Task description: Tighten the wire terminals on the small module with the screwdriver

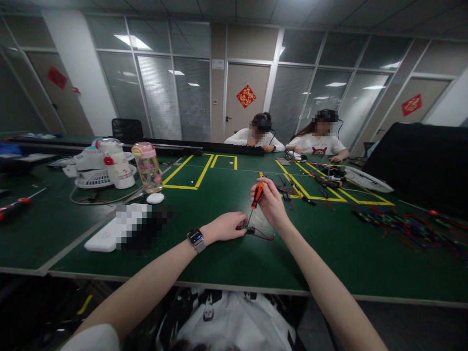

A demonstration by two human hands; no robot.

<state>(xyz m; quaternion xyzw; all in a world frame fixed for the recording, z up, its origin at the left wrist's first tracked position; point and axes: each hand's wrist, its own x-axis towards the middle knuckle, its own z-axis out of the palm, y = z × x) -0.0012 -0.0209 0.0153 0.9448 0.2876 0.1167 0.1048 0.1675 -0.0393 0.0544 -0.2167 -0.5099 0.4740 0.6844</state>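
Note:
My right hand [269,201] is closed round an orange-handled screwdriver [257,195], held upright with its tip pointing down. The tip meets a small connector with red and black wires [252,230] lying on the green table [219,258]. My left hand [227,226], with a smartwatch on its wrist, pinches that connector against the table from the left. The connector itself is too small to make out in detail.
Left of my hands lie a white box [106,235], a white mouse-like object [155,198], a pink-lidded bottle [148,166], a white bottle [119,163] and a fan [91,170]. Wire bundles [402,224] are spread at right. Two people sit across the table.

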